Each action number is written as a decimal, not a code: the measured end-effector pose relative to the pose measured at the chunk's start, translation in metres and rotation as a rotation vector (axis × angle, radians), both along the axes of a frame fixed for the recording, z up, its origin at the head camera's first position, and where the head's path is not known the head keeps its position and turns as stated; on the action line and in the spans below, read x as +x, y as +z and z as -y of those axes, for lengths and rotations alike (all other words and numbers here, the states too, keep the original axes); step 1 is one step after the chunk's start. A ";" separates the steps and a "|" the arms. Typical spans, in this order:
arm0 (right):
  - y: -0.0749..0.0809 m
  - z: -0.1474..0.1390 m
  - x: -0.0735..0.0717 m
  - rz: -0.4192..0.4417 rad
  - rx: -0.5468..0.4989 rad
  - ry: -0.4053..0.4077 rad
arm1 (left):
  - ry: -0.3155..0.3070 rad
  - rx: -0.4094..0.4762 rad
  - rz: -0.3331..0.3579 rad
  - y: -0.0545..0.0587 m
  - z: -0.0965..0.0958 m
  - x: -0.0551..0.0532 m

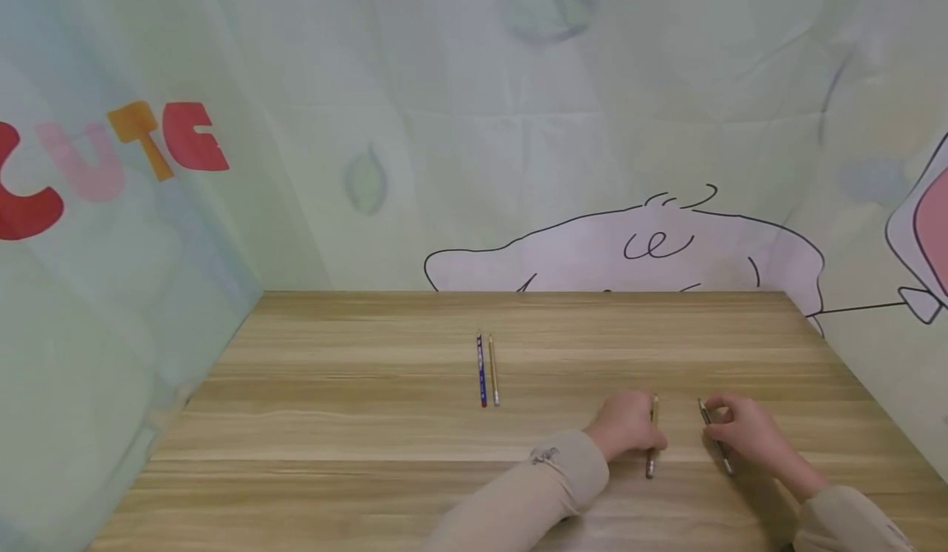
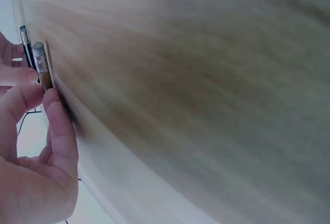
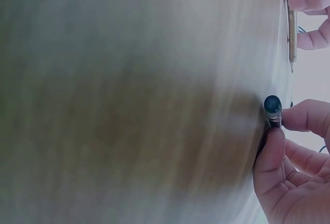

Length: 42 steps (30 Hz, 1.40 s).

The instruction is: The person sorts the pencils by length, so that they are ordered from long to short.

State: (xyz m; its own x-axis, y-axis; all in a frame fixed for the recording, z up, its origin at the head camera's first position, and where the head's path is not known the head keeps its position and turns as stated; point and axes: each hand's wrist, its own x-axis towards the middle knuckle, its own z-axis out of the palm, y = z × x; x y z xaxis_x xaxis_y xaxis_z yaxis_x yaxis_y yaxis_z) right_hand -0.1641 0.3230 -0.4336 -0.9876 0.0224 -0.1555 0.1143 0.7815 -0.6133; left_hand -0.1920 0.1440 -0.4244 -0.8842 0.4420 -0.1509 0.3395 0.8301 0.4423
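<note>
From my distance I see the left hand [image 1: 625, 423] pinching a yellow pencil [image 1: 651, 461] and the right hand [image 1: 751, 433] pinching a dark pencil [image 1: 724, 456], both on the table's [image 1: 333, 429] right part. I judge them light, stiff, slightly slippery, fragile at the tip; better held mid-shaft. The hands cover part of both; the right wrist view shows mainly the dark one's end

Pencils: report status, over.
Left hand pinches gold pencil. Right hand pinches dark pencil. Blue pencil, second gold pencil lie farther left. No obstruction visible.
</note>
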 end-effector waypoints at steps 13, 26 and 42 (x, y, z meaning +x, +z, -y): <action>-0.004 -0.002 -0.001 -0.011 -0.004 0.002 | -0.059 -0.023 -0.004 -0.001 0.007 -0.001; 0.017 0.002 -0.004 -0.043 -0.063 0.006 | -0.127 0.114 0.020 0.001 0.029 0.000; 0.050 0.036 -0.010 -0.160 -0.353 0.042 | -0.004 0.481 0.070 0.010 0.051 -0.003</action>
State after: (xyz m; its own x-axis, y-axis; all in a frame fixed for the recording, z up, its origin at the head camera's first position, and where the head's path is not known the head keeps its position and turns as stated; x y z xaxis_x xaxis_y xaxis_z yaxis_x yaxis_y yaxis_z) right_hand -0.1742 0.2874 -0.3835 -0.9989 -0.0459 0.0100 -0.0324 0.5210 -0.8529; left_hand -0.1954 0.0928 -0.4149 -0.8773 0.4799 0.0121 0.2981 0.5249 0.7972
